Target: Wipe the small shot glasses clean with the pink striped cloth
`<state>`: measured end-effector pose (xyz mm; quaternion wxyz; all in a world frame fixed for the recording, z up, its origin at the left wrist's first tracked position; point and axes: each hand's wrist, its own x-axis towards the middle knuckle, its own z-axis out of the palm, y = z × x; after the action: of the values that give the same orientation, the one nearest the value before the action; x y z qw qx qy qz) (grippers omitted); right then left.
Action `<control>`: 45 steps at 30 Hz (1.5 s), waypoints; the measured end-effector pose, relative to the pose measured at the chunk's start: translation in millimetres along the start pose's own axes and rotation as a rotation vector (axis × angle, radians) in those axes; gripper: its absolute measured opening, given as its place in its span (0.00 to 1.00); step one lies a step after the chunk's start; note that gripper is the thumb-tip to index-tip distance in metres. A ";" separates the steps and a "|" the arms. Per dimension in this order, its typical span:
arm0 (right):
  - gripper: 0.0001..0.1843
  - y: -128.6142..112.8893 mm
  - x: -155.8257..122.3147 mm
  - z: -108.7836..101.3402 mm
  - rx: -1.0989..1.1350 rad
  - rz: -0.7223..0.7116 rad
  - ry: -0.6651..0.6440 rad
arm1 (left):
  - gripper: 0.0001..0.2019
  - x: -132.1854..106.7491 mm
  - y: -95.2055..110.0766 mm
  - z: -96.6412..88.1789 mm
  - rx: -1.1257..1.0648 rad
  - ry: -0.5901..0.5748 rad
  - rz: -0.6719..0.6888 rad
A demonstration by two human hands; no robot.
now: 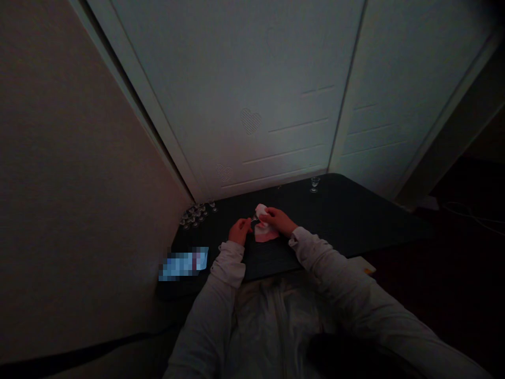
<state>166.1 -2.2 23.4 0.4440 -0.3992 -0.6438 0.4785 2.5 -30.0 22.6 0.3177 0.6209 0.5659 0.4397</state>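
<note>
The room is dark. Both my hands rest on a black table (pixel 347 221) in front of me. My right hand (pixel 277 218) is closed on a pale pink cloth (pixel 264 231) that bunches up between the hands. My left hand (pixel 239 230) is curled, pinching a small object against the cloth; it is too dark and small to name. A single small clear glass (pixel 314 184) stands at the table's far edge, well beyond my right hand.
A cluster of several small clear glasses (pixel 195 215) stands at the table's far left corner. A lit, blurred screen (pixel 183 263) lies at the near left edge. White panelled doors (pixel 276 105) rise behind the table; a wall (pixel 59 184) is on the left.
</note>
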 end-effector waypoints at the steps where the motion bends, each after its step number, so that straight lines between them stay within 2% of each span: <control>1: 0.16 0.3 0.1 0.1 0.010 0.003 0.001 | 0.18 0.2 -0.2 0.1 -0.008 0.001 0.000; 11: 0.18 7.1 3.8 1.9 0.192 0.040 -0.009 | 0.15 1.5 -2.4 0.9 -0.093 -0.008 0.004; 14: 0.19 7.1 5.5 0.8 0.227 0.040 0.083 | 0.13 4.5 -6.9 2.4 -0.165 0.023 -0.026; 18: 0.20 3.1 4.9 0.2 0.242 -0.022 0.197 | 0.12 7.4 -13.8 4.1 -0.104 0.071 0.014; 21: 0.21 -0.4 0.9 2.8 0.118 -0.101 0.135 | 0.12 6.8 -15.5 5.2 -0.092 0.040 0.067; 26: 0.18 -1.2 -4.1 9.1 -0.285 -0.277 -0.075 | 0.14 3.8 -11.6 5.9 -0.222 -0.090 0.084; 29: 0.17 -0.9 -3.6 10.6 -0.438 -0.335 -0.084 | 0.16 3.0 -9.9 5.9 -0.270 -0.130 0.069; 33: 0.19 -1.3 -1.8 11.6 -0.538 -0.361 -0.081 | 0.17 3.1 -11.0 6.4 -0.296 -0.177 0.064; 38: 0.20 2.4 0.7 13.0 -0.653 -0.345 -0.076 | 0.16 3.6 -11.7 6.3 -0.280 -0.155 0.025; 45: 0.18 5.6 1.8 12.3 -0.584 -0.298 -0.072 | 0.16 3.3 -7.0 5.6 -0.267 -0.126 -0.033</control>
<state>154.3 -2.6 16.5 0.3527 -0.3940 -0.8204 0.2173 4.5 -25.1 14.7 0.4396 0.5899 0.4915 0.4661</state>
